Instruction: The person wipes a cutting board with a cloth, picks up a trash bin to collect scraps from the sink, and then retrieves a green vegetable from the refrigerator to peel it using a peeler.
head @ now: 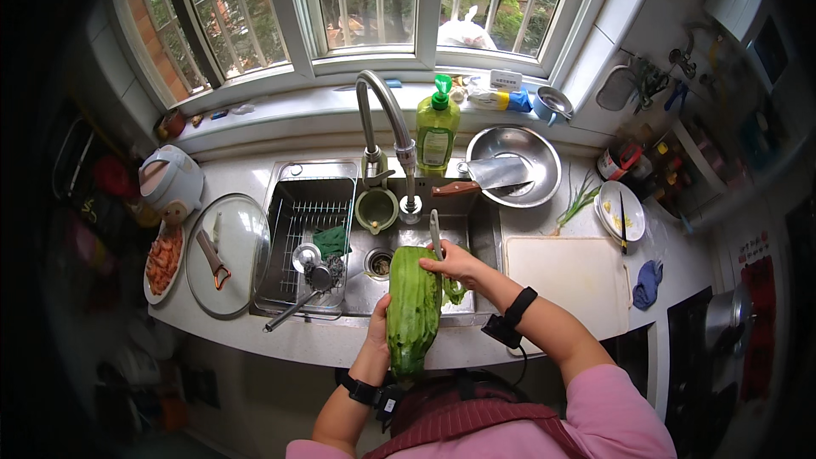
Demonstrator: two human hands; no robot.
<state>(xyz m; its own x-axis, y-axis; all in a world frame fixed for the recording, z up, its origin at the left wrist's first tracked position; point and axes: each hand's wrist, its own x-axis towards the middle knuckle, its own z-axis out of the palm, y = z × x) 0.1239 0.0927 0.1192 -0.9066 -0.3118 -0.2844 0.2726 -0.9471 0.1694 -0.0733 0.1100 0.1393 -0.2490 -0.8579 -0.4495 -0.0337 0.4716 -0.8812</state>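
Note:
A large green gourd (413,306) is held over the front edge of the steel sink (484,261). Most of its visible skin is pared to pale green stripes, while the end nearest me stays dark. My left hand (380,326) grips its left side, with the fingers hidden underneath. At the gourd's upper right, my right hand (458,264) holds a grey-handled peeler (435,226); its blade is hard to make out. Loose green peel (454,293) hangs below that hand, above the sink basin.
A cleaver (491,173) rests across a metal bowl (542,146) behind the sink. To the right lie a white cutting board (561,280) and spring onions (579,201). A glass lid (239,248) and a plate of shrimp (164,261) stand left; a faucet (392,115) arches over the basin.

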